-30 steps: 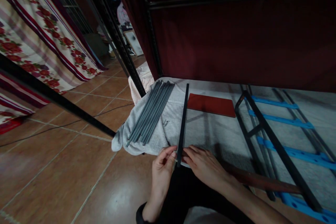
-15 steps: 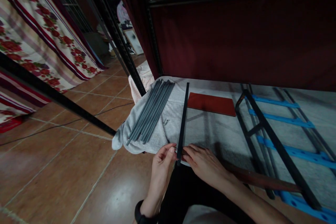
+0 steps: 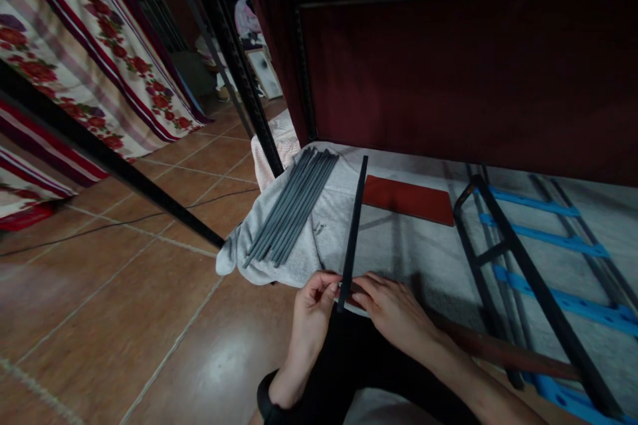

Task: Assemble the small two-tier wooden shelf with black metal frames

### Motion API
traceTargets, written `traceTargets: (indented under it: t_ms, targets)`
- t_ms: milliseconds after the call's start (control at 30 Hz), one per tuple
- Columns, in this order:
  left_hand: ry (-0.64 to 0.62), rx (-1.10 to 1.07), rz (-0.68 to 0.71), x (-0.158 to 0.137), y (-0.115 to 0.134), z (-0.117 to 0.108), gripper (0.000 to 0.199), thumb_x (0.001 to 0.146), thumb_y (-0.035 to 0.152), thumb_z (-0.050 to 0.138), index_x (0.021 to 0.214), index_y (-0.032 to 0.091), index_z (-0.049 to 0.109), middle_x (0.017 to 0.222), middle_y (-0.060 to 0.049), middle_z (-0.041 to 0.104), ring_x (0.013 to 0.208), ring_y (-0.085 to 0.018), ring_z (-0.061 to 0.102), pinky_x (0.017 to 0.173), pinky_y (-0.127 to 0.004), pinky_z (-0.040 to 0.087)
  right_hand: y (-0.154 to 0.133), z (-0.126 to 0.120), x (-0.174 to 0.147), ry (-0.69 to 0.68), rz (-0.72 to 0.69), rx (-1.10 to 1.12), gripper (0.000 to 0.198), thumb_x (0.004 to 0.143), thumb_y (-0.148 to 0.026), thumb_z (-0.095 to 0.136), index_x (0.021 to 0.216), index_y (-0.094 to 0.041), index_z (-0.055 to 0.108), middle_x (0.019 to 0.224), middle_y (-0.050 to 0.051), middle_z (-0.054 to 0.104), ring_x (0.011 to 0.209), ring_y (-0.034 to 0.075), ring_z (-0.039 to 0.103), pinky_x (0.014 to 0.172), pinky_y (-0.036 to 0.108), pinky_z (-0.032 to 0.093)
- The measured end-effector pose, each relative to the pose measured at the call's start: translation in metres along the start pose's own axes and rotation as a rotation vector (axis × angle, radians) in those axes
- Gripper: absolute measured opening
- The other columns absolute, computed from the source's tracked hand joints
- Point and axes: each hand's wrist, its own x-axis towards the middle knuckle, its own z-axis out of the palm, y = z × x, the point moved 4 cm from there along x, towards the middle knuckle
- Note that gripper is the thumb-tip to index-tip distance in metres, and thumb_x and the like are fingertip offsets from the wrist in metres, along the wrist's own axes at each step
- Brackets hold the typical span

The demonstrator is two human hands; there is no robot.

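A long, flat black bar [image 3: 354, 226] stands out away from me over the grey cloth, its near end between my two hands. My left hand [image 3: 315, 305] is closed in a pinch at the bar's left side, close to the near end. A tiny shiny bit shows at those fingertips, too small to name. From the right, my right hand [image 3: 393, 305] grips the bar's near end; its fingertips are partly hidden behind the bar. Left of the bar lie several thin grey rods [image 3: 294, 209] side by side. A reddish-brown board [image 3: 409, 200] lies to its right.
The grey cloth [image 3: 333, 232] covers the low surface before me. At right stands a black frame [image 3: 528, 265] beside blue slats [image 3: 548, 237]. A slanting black post [image 3: 149, 186] crosses the left over the tiled floor [image 3: 124, 319]. Behind hangs a dark red curtain [image 3: 448, 93].
The view has shifted slightly, so most things sit a little further right. Both hands stay at the bar's near end, and the left fingertips remain pinched beside it.
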Motion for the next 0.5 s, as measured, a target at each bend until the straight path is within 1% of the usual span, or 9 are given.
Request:
traceTargets:
  t_ms: [33, 133, 200, 300, 433, 500]
  targets:
    - [0.0, 0.002, -0.001, 0.0, 0.0, 0.0, 0.021, 0.08, 0.039, 0.079, 0.083, 0.018, 0.076, 0.074, -0.001, 0.07, 0.072, -0.015, 0.06, 0.071, -0.025, 0.048, 0.0, -0.001, 0.0, -0.003, 0.0, 0.01, 0.027, 0.105, -0.021, 0.047, 0.12, -0.024, 0.068, 0.116, 0.005, 0.074, 0.109, 0.022, 0.07, 0.091, 0.034, 0.05]
    - [0.017, -0.041, -0.04, 0.001, -0.003, -0.001, 0.027, 0.079, 0.042, 0.08, 0.093, 0.018, 0.077, 0.078, -0.002, 0.072, 0.074, -0.015, 0.062, 0.072, -0.025, 0.049, 0.001, -0.001, 0.001, -0.01, -0.006, 0.027, 0.027, 0.105, -0.021, 0.047, 0.119, -0.024, 0.069, 0.116, 0.004, 0.074, 0.108, 0.022, 0.07, 0.091, 0.034, 0.05]
    - [0.032, -0.054, -0.048, 0.003, -0.006, -0.002, 0.028, 0.078, 0.043, 0.081, 0.089, 0.018, 0.076, 0.074, -0.001, 0.069, 0.07, -0.014, 0.06, 0.07, -0.025, 0.048, 0.002, -0.001, 0.001, -0.012, -0.013, 0.041, 0.027, 0.105, -0.021, 0.046, 0.119, -0.024, 0.069, 0.116, 0.004, 0.075, 0.109, 0.022, 0.07, 0.091, 0.034, 0.05]
    - [0.013, -0.015, -0.022, 0.007, -0.01, -0.004, 0.027, 0.079, 0.044, 0.08, 0.077, 0.018, 0.073, 0.066, 0.0, 0.065, 0.065, -0.013, 0.057, 0.066, -0.025, 0.046, 0.003, -0.001, 0.002, -0.014, -0.016, 0.07, 0.029, 0.105, -0.02, 0.046, 0.121, -0.026, 0.07, 0.118, 0.004, 0.075, 0.11, 0.021, 0.07, 0.094, 0.034, 0.05]
    - [-0.041, -0.012, 0.002, 0.008, -0.008, -0.005, 0.024, 0.077, 0.041, 0.081, 0.078, 0.018, 0.072, 0.069, 0.0, 0.066, 0.067, -0.014, 0.057, 0.066, -0.025, 0.045, 0.005, 0.0, 0.001, -0.013, 0.006, 0.081, 0.031, 0.104, -0.022, 0.047, 0.124, -0.028, 0.07, 0.12, 0.004, 0.075, 0.111, 0.021, 0.071, 0.094, 0.034, 0.051]
    - [-0.069, -0.032, -0.011, 0.007, -0.005, -0.005, 0.024, 0.077, 0.04, 0.081, 0.082, 0.019, 0.072, 0.071, 0.0, 0.067, 0.069, -0.014, 0.059, 0.068, -0.025, 0.046, 0.005, 0.001, 0.001, -0.01, -0.001, 0.091, 0.032, 0.104, -0.022, 0.046, 0.124, -0.028, 0.07, 0.12, 0.004, 0.075, 0.11, 0.021, 0.071, 0.094, 0.034, 0.051]
